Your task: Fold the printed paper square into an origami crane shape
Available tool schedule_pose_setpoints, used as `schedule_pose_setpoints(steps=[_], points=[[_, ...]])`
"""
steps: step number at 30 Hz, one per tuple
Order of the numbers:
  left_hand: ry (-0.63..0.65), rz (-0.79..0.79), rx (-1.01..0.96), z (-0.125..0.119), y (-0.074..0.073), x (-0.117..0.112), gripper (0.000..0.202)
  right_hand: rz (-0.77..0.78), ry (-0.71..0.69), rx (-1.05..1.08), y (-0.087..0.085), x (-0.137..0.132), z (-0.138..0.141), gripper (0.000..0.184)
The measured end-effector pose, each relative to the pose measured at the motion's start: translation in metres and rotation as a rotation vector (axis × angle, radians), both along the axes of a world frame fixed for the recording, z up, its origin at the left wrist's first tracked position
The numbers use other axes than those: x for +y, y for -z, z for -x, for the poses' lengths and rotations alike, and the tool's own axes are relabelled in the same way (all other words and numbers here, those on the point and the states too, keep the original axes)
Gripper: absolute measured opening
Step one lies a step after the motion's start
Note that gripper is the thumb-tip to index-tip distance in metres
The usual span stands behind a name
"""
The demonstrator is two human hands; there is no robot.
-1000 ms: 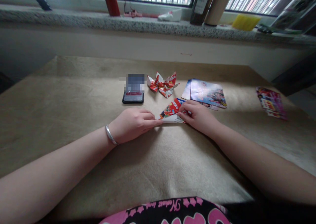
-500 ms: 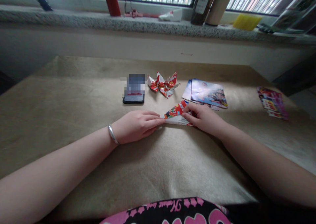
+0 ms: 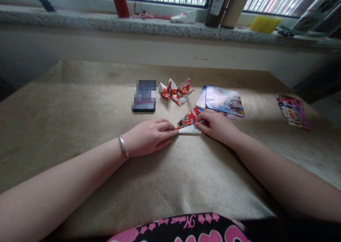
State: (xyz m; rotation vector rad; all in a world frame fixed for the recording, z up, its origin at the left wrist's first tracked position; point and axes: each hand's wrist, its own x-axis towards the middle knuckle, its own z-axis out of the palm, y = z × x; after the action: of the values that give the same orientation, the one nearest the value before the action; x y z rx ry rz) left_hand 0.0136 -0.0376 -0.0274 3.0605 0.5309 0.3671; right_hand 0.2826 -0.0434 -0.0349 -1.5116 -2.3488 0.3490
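A printed sheet of paper [image 3: 188, 129], red on one face and white on the other, lies folded into a narrow pointed shape on the table in front of me. At its left tip are the fingers of my left hand [image 3: 150, 137], close together and holding that point down. My right hand [image 3: 218, 126] grips the paper's right part with bent fingers, the thumb on the white flap. Its palm hides the right end of the sheet. Just beyond stands a folded red-and-white paper figure [image 3: 176, 92] with several pointed petals.
A phone [image 3: 145, 98] lies left of the paper figure. Glossy picture sheets [image 3: 223, 100] are stacked behind my right hand, and colourful cards [image 3: 293, 112] lie farther right. The gold-coloured table [image 3: 93, 103] meets the wall under a stone windowsill [image 3: 160, 27] holding several items.
My right hand has shifted slightly left along the paper, and the white flap looks a little narrower. My left hand stays at the tip, its fingers slightly more arched.
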Motion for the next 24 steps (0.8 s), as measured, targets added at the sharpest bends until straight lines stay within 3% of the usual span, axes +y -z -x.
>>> schedule_pose_setpoints(steps=[24], points=[[0.016,-0.036,-0.037,-0.0007,-0.0014,0.0005,0.03,-0.053,0.031,-0.074,0.002,0.0033,0.0022,0.011]])
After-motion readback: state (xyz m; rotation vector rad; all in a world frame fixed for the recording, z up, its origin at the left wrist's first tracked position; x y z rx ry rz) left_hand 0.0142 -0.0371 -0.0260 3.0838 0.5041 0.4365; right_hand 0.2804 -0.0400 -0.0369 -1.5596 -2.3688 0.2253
